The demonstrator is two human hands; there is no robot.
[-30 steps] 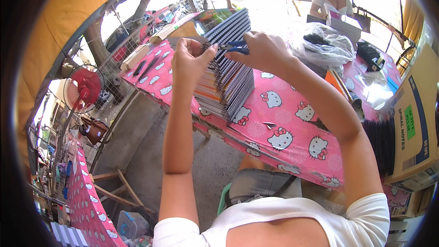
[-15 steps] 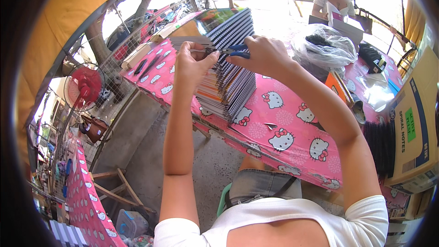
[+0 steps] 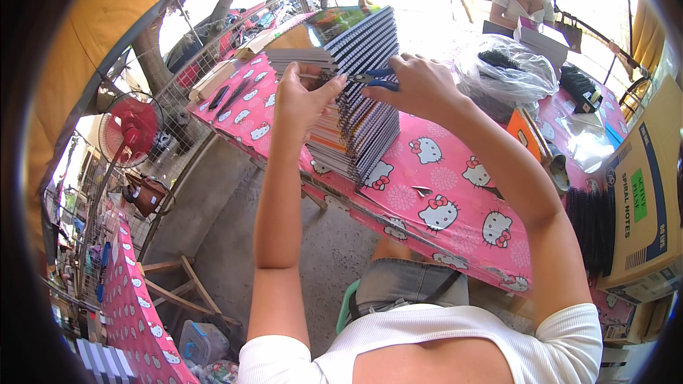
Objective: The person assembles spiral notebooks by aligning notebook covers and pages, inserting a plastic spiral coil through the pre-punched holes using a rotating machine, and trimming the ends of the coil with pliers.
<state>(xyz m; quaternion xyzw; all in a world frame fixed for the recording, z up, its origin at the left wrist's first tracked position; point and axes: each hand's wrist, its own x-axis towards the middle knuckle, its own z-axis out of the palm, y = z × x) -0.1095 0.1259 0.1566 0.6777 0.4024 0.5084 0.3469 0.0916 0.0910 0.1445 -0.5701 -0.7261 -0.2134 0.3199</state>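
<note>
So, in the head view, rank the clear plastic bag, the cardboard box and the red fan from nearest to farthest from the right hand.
From the right hand:
1. Clear plastic bag, just to its right on the table.
2. Cardboard box, far right edge.
3. Red fan, far left, beyond the table.

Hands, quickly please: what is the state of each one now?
Left hand: fingers closed on the top edge of the spiral notebooks.
Right hand: closed, holding blue-handled pliers at the spiral.
</note>
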